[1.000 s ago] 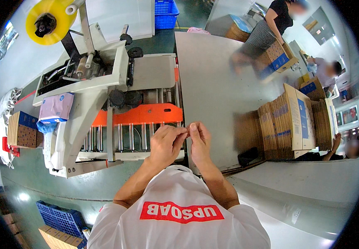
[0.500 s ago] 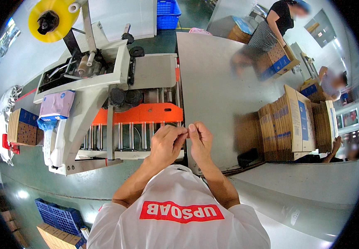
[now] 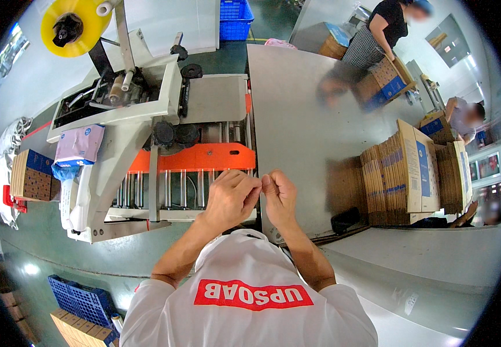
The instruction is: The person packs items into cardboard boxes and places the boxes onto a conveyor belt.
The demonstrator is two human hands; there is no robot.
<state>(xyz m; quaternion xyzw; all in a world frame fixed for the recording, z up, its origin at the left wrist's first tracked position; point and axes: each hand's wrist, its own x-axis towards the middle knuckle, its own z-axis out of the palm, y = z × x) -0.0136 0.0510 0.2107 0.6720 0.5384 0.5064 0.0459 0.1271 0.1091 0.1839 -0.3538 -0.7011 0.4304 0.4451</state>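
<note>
Head view, orange plate (image 3: pixel 195 158), just beyond left fingers (image 3: pixel 251 183)

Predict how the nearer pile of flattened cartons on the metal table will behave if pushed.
The nearer pile of flattened cartons would probably slip layer by layer, as its edges sit unevenly and no strap shows. Pushed near the top, it might topple, since it stands tall. As one load it is likely heavy, given its many layers.
</note>
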